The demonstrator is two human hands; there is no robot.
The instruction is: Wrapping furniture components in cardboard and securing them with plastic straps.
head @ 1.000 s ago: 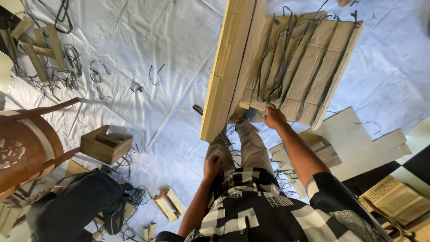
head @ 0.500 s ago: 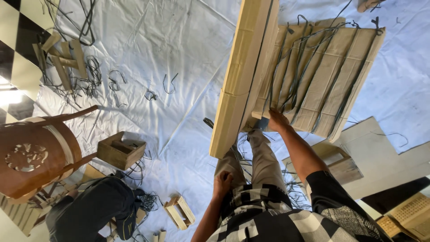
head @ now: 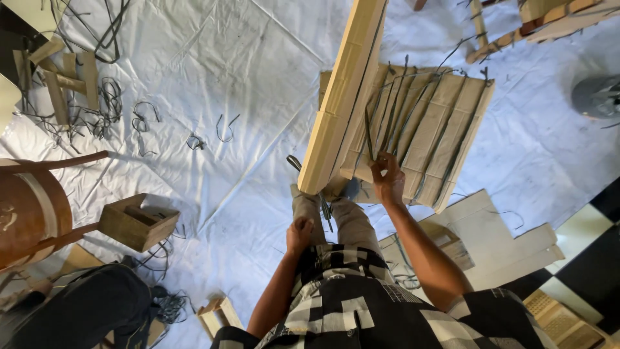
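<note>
Right hand (head: 389, 176), fingers pinched on dark strap (head: 369, 132) at cardboard stack (head: 439, 139), 1 o'clock of body. Left hand (head: 299, 234) curled shut on thigh, grip contents unclear. Tall box (head: 342, 97) at 12.

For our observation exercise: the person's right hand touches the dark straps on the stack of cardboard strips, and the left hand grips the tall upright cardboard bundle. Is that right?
Not quite. In the head view, the left hand rests down by the person's thigh, apart from the tall upright cardboard bundle. The right hand does touch the dark straps on the stack of cardboard strips.
</note>
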